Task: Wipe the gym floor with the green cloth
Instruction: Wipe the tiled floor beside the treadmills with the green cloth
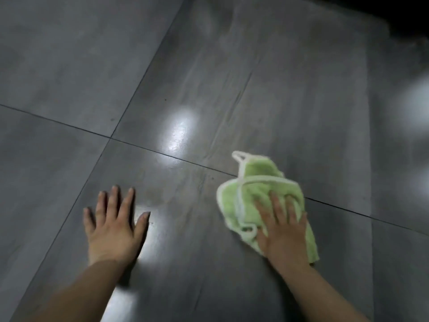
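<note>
A crumpled green cloth (pixel 251 194) with white edging and a small white loop lies on the grey tiled gym floor (pixel 185 77). My right hand (pixel 282 226) presses down on its near right part, fingers spread and dug into the fabric. My left hand (pixel 113 224) lies flat on the bare floor to the left, palm down, fingers apart, holding nothing. Both forearms reach in from the bottom edge. The cloth straddles a dark grout line.
Large grey tiles with dark grout lines (pixel 76 130) fill the view. Damp streaks run diagonally across the tile ahead of the cloth. Bright light reflections (pixel 178 133) shine on the floor. The top right corner is dark.
</note>
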The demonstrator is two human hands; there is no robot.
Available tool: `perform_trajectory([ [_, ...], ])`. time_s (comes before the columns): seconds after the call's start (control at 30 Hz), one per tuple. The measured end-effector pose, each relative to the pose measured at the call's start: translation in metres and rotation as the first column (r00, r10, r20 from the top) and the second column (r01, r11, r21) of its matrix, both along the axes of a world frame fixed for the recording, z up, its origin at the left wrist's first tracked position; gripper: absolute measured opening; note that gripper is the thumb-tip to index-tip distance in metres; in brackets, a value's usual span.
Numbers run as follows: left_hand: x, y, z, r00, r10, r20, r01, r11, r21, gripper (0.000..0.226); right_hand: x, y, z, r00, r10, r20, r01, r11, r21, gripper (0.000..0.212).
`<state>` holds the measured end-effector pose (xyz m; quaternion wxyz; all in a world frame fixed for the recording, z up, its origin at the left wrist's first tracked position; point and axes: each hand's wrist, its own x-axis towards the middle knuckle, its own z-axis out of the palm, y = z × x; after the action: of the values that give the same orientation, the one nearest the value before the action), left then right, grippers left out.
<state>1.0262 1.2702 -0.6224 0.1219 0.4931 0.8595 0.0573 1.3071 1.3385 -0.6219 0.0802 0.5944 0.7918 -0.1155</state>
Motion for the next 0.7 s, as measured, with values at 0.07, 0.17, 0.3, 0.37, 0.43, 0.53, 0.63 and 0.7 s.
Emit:
perform_trajectory([
  [0.07, -0.001, 0.0, -0.001, 1.0, -0.004, 0.022, 0.005, 0.999, -0.038, 0.077, 0.009, 0.04, 0.006, 0.979, -0.202, -0.038, 0.204, 0.978, 0.047, 0.055],
  [0.17, -0.007, 0.003, -0.003, 0.999, -0.013, 0.048, 0.02, 0.989, -0.149, 0.068, -0.029, 0.086, 0.012, 0.815, -0.57, -0.108, 0.571, 0.821, -0.024, 0.054],
  [0.3, -0.012, -0.001, -0.011, 0.998, -0.037, 0.056, 0.045, 0.988, -0.146, 0.064, -0.123, 0.097, 0.008, 0.889, -0.436, -0.139, 0.423, 0.899, -0.118, 0.071],
  [0.37, -0.011, 0.001, -0.011, 0.998, -0.024, 0.052, 0.03, 0.993, -0.118, 0.068, -0.168, 0.088, 0.003, 0.954, -0.217, -0.206, 0.198, 0.974, -0.112, 0.075],
  [0.43, -0.011, 0.0, -0.011, 0.997, -0.016, 0.074, 0.026, 0.991, -0.131, 0.069, -0.198, 0.078, 0.0, 0.956, 0.036, -0.292, -0.04, 0.999, -0.008, 0.059],
  [0.53, -0.012, 0.001, -0.012, 0.998, -0.017, 0.065, 0.025, 0.993, -0.12, 0.069, -0.188, 0.096, -0.001, 0.892, 0.366, -0.265, -0.338, 0.93, 0.144, 0.042],
  [0.63, -0.012, 0.0, -0.011, 0.997, -0.023, 0.078, 0.034, 0.988, -0.149, 0.069, -0.12, 0.143, -0.007, 0.941, 0.265, -0.212, -0.233, 0.958, 0.165, 0.057],
  [0.7, -0.012, 0.001, -0.01, 0.998, -0.025, 0.062, 0.034, 0.988, -0.148, 0.068, -0.066, 0.17, -0.007, 0.985, 0.026, -0.173, 0.005, 0.984, 0.178, 0.069],
])
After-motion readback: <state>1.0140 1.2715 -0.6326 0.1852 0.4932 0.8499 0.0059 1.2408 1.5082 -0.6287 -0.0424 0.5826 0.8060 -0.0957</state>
